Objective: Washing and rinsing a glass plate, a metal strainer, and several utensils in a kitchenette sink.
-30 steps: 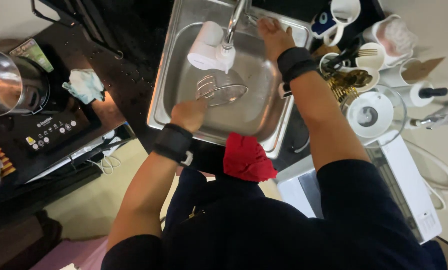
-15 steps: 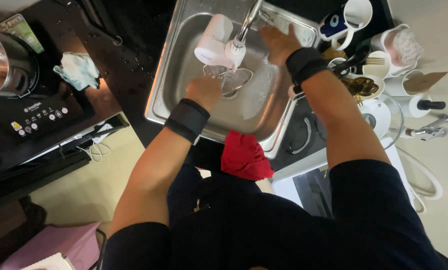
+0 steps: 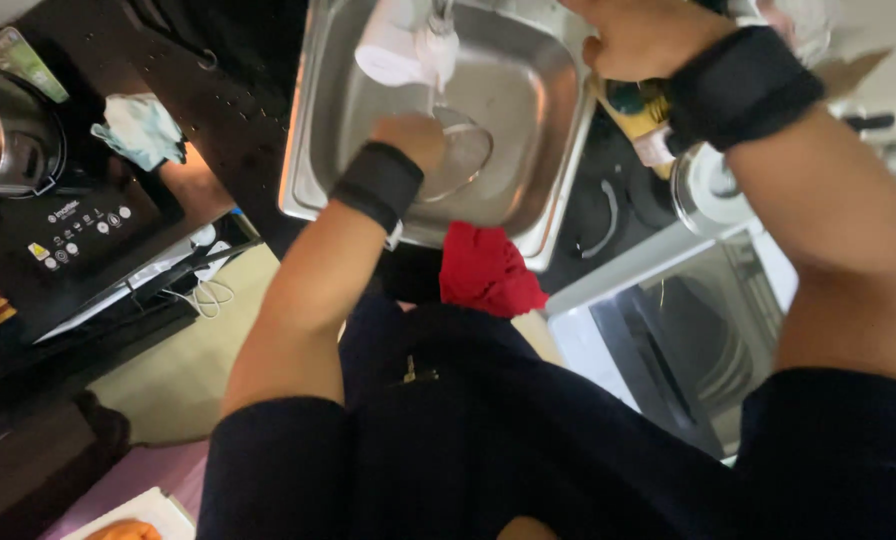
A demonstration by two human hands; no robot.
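Left hand (image 3: 408,135) grips a blurred wire utensil (image 3: 460,152) in the sink (image 3: 313,120); right hand (image 3: 643,35), at 1 o'clock, cropped, grip indeterminate.

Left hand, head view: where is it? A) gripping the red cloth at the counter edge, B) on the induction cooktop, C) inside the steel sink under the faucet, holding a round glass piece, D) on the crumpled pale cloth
C: the left hand is inside the steel sink below the faucet, holding a round glass piece; the red cloth hangs untouched.
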